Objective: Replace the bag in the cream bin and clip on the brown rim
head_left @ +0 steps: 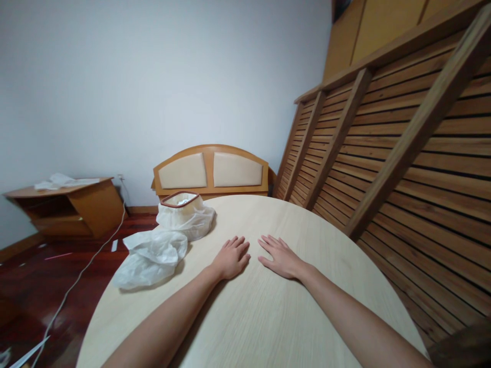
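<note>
My left hand (pixel 231 258) lies palm down on the pale round table (pixel 261 327), fingers spread a little and holding nothing. Across a small gap, my right hand (pixel 282 257) rests flat on the same tabletop, its fingers apart and also without anything in them. Left of my left hand sits a crumpled white plastic bag (pixel 153 255). Behind that bag stands a small bin (pixel 180 199) with a brown rim, lined with a white plastic bag that spreads around its sides. Something whitish shows inside the bin, too small to make out.
A wooden headboard (pixel 210 171) with two cream panels stands behind the table. Large slatted wooden panels (pixel 383 168) lean along the right side. On the left are a low wooden cabinet (pixel 95 204) with white sheets on top and a white cable (pixel 82 273) across the dark red floor.
</note>
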A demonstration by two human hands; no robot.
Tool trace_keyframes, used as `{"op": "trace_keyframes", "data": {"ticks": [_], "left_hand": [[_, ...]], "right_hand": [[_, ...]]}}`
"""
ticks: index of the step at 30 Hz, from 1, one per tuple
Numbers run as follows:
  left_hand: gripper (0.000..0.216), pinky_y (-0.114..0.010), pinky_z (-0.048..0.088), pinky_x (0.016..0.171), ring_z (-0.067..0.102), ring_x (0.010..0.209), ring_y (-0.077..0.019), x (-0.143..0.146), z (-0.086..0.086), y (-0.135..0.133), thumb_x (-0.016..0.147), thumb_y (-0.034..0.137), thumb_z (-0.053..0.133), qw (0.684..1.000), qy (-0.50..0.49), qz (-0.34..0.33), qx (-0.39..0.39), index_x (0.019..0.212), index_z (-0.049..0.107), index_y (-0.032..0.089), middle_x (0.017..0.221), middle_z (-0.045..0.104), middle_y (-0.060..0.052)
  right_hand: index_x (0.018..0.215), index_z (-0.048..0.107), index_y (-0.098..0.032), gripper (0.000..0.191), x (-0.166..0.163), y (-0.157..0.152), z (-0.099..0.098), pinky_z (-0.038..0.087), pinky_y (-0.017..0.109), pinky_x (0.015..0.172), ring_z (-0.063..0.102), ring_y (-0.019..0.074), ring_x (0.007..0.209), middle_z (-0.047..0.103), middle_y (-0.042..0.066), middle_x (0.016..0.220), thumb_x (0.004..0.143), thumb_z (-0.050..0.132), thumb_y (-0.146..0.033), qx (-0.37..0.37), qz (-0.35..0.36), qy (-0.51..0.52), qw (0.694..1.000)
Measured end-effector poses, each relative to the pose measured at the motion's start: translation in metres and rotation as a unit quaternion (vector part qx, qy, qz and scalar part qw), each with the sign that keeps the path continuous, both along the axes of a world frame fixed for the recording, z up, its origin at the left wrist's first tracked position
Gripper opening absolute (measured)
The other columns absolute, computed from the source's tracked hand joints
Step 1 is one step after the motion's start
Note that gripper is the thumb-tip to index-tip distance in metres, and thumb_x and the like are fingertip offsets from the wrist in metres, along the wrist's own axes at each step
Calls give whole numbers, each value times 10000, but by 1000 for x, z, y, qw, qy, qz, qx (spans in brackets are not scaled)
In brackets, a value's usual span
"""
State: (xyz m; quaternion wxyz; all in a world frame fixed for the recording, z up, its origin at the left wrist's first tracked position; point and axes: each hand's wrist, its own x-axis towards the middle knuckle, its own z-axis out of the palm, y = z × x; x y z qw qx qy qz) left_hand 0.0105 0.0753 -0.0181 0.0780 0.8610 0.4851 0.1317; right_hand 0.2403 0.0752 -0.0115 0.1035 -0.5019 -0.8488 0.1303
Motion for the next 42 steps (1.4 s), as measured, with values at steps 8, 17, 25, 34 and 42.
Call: {"op": "trace_keyframes", "data": {"ticks": [8,17,25,34,42], "left_hand": [[486,-542,268,1193,297,1481,-331,-1,1,0,973,392,424,1000,-1,0,-8,1410,505,196,1576,383,-132],[480,-556,277,1187,293,1482,-332,-2,2,-1,979,397,415,1000,1,-1,-10,1409,503,202,1574,384,-136],[484,-540,275,1193,298,1479,-334,-2,0,-1,982,404,410,1000,-1,0,-8,1415,497,205,1577,382,-127],[492,-533,274,1195,300,1478,-337,-2,1,-1,983,408,411,1000,0,0,-7,1416,497,191,1573,388,-133],[491,-516,295,1192,338,1462,-328,-1,-1,-1,969,410,432,1000,-9,6,4,1398,525,191,1552,423,-129]], "right_hand": [[1555,333,-200,756,0,4,-5,95,506,1228,172,290,1520,251,83,1637,939,387,-634,2,2,-3,1000],[1549,348,-197,742,-2,3,-3,102,519,1226,172,292,1520,255,86,1635,942,390,-621,2,0,-6,1000],[1548,352,-211,736,-2,4,-5,111,525,1222,181,303,1517,262,91,1632,939,400,-623,2,0,-1,1000],[1553,340,-193,753,-2,4,-4,110,512,1226,182,299,1517,248,85,1637,943,380,-634,4,2,-13,1000],[1552,342,-187,756,-1,4,-4,102,511,1227,179,299,1518,250,88,1636,941,385,-631,1,1,-6,1000]]}}
